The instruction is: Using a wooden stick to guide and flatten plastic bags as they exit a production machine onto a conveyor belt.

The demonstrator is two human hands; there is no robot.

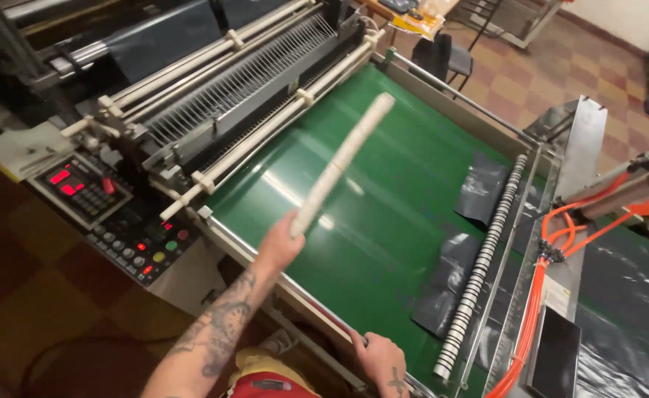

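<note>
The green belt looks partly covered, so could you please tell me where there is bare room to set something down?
The green belt is bare between the comb bar and the ribbed roller. The left hand holds a white rod above it. Black bags crowd the roller side.

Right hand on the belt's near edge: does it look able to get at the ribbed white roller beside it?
Probably yes: the right hand rests empty beside the ribbed white roller, only bare green belt between.

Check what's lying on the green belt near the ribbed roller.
Dark plastic sheets lie on the green belt, their ends tucked under the ribbed roller. What is beneath the roller is hidden.
</note>
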